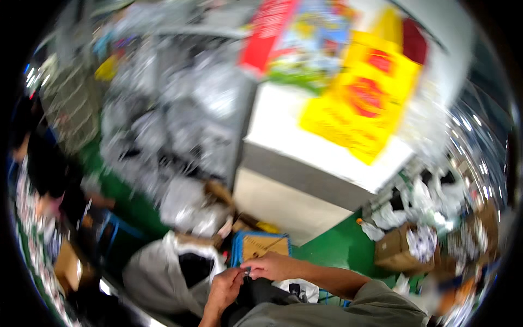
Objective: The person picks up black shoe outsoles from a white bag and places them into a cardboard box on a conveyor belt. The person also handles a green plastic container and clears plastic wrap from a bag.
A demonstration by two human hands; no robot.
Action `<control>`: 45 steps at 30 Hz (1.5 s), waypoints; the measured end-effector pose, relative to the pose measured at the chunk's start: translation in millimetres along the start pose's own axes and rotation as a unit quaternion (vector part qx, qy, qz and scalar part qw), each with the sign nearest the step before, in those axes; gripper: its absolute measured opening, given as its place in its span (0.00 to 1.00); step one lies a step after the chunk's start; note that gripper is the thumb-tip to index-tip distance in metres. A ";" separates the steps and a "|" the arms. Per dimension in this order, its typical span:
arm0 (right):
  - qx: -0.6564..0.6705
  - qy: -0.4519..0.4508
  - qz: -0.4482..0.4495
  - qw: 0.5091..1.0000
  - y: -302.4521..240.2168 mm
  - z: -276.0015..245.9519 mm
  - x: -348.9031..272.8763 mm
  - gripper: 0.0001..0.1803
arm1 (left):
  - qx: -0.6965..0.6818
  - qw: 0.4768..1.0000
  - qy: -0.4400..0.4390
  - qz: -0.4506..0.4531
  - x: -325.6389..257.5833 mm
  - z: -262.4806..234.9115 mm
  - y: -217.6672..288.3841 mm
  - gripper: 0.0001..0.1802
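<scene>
My left hand [226, 285] and my right hand [271, 266] meet in front of my body, fingertips closed together. Between them is a small, dark, shiny thing [247, 271], too small and blurred to name. Just beyond my hands stands a blue-edged stool [235, 248] with a brown board-like top. Beside my left hand sits a big grey-white sack [155, 270], its mouth open on dark contents. A white bag [310, 291] with something dark in it lies below my right forearm.
Ahead stands a white-topped counter [280, 117] bearing a yellow printed bag [362, 95] and a colourful printed sheet [310, 46]. Clear plastic bags [185, 109] pile up to its left. Cardboard boxes [397, 249] stand on the right. Another person [46, 163] is at far left.
</scene>
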State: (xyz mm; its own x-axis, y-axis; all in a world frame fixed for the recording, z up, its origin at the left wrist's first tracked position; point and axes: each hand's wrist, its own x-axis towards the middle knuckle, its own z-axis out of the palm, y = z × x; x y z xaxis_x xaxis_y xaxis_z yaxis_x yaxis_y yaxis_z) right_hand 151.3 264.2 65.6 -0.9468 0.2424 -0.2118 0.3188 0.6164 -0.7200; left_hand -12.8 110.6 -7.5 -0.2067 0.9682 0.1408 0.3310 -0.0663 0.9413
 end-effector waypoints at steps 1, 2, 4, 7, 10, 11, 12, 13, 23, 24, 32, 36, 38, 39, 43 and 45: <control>-0.100 0.027 -0.018 0.994 1.1 -15.9 -14.7 0.11 | -0.037 0.998 -0.024 0.055 17.6 5.9 2.7 0.09; -0.196 0.042 -0.025 0.979 3.7 -25.2 -32.7 0.11 | -0.015 0.997 -0.068 0.042 34.0 12.8 17.7 0.12; -0.256 0.154 0.100 0.949 -2.6 -68.8 -100.1 0.10 | 0.018 0.993 -0.095 0.066 58.1 31.9 48.0 0.18; -0.209 0.481 -0.013 0.851 -18.8 -138.9 -198.4 0.07 | 0.002 0.990 -0.066 0.123 103.6 41.0 79.2 0.23; -0.049 0.693 -0.094 0.713 -40.1 -220.2 -291.8 0.08 | -0.012 0.978 -0.131 0.160 155.0 50.9 134.9 0.13; -0.049 0.733 -0.067 0.675 -39.3 -251.5 -317.6 0.08 | 0.011 0.963 -0.123 0.240 171.8 54.4 160.9 0.12; -0.104 0.746 -0.028 0.657 -63.5 -275.8 -330.3 0.09 | 0.020 0.940 -0.121 0.320 188.0 66.4 191.0 0.11; -0.155 0.721 0.000 0.676 -74.3 -298.0 -342.7 0.10 | 0.016 0.927 -0.145 0.344 201.6 79.9 218.6 0.11; -0.395 0.474 0.204 0.760 -64.9 -417.3 -314.0 0.08 | 0.331 0.758 0.035 0.561 346.7 258.3 397.5 0.35; -0.509 0.415 0.273 0.703 -69.6 -417.2 -312.5 0.07 | 0.387 0.774 -0.005 0.500 349.8 259.9 405.9 0.36; -0.597 0.493 0.318 0.547 -65.6 -427.3 -340.7 0.05 | 0.399 0.702 0.043 0.588 342.1 266.3 382.3 0.07; -0.284 0.683 -0.012 0.673 -90.1 -432.9 -348.7 0.05 | 0.385 0.660 0.039 0.644 328.9 246.3 374.4 0.07; -0.254 0.660 -0.060 0.704 -90.1 -451.3 -337.9 0.06 | 0.399 0.662 0.011 0.634 322.8 242.2 371.3 0.08; -0.290 0.635 -0.043 0.715 -80.8 -464.9 -337.6 0.06 | 0.402 0.663 -0.004 0.632 318.5 242.9 371.5 0.08; -0.199 0.524 0.291 0.775 -95.6 -466.3 -334.0 0.09 | 0.449 0.673 -0.093 0.581 310.3 239.1 363.4 0.10; -0.276 0.470 0.386 0.744 -92.8 -467.8 -329.6 0.07 | 0.454 0.671 -0.119 0.574 304.3 240.5 357.7 0.11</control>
State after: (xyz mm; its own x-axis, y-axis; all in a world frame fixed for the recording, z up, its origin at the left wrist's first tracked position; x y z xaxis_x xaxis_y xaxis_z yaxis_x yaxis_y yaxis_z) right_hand 454.4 477.5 511.3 -0.1048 0.9411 0.3215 0.9672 0.1717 -0.1873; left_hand 264.2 439.6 298.2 0.7810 0.4232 0.4593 0.5937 -0.7314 -0.3356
